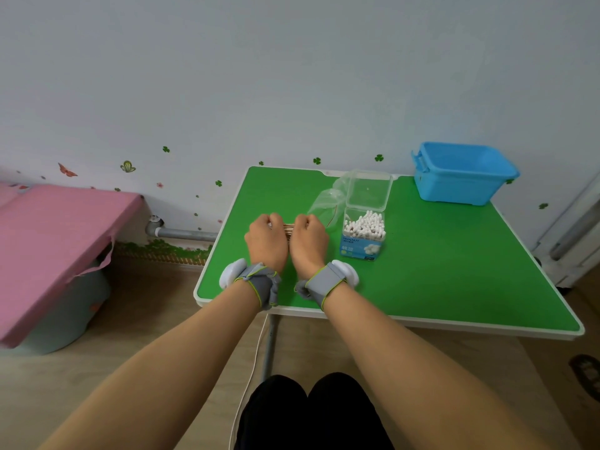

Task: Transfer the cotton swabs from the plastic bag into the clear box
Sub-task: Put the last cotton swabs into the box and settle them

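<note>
My left hand [266, 240] and my right hand [308, 241] are side by side on the green table [438, 271], both curled around a bundle of wooden-stemmed cotton swabs [288, 229]; only a strip of stems shows between the fists. To the right stands the clear box [363, 237], its lid [368, 190] hinged open and upright, with several white swab heads standing inside. The clear plastic bag [326, 206] lies crumpled behind my right hand, next to the box.
A blue plastic bin [462, 173] sits at the table's far right corner by the wall. A pink-covered tub [55, 248] stands on the floor to the left. A white cable [250, 378] hangs under the table near my knees.
</note>
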A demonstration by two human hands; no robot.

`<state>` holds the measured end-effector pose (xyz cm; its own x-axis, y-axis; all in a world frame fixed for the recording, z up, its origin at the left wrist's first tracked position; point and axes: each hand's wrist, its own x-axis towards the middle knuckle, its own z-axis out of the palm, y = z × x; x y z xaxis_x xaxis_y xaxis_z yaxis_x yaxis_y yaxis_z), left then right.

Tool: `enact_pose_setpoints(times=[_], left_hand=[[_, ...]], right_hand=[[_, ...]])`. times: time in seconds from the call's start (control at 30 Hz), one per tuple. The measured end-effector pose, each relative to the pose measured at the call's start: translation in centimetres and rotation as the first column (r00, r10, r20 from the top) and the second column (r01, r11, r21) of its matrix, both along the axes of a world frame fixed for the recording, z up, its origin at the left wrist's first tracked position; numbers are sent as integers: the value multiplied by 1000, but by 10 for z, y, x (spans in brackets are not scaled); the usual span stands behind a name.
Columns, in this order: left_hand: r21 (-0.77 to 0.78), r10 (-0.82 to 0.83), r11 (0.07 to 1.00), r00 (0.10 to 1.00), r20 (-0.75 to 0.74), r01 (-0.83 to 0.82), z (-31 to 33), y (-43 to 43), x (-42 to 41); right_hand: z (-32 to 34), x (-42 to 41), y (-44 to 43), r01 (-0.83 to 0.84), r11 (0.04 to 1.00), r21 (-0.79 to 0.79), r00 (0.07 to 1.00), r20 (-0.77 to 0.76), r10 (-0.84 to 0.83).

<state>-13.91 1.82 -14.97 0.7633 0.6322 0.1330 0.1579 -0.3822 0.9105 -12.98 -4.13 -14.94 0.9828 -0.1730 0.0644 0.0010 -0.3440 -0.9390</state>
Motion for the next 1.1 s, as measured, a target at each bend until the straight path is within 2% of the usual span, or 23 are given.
enact_pose_setpoints(times=[0.17,0.3,0.37,0.43,0.53,0.7,1.1], left_hand=[[-77,-33,996,998,44,37,1,-2,-4],[-327,-3,943,987,161,56,10,-7,-12],[-384,3,921,983,185,69,12,-9,-15],[-305,-20,949,981,191,79,16,-12,-19],[-117,-53,990,980,191,77,20,-16,-23],[55,-98,995,977,189,89,30,-25,-27],[95,-175,983,956,236,156,59,-60,-20]], right_hand=[[2,-1,-3,-20,1000,17,999,-29,20],[8,0,-2,19,990,143,992,-124,-1],[9,0,-2,47,978,203,988,-157,-15],[13,-4,-5,48,978,201,989,-147,-18],[19,-12,-14,2,994,112,997,-73,6],[32,-23,-26,-8,998,60,1000,20,7],[61,-23,-66,43,996,73,991,123,-52]])
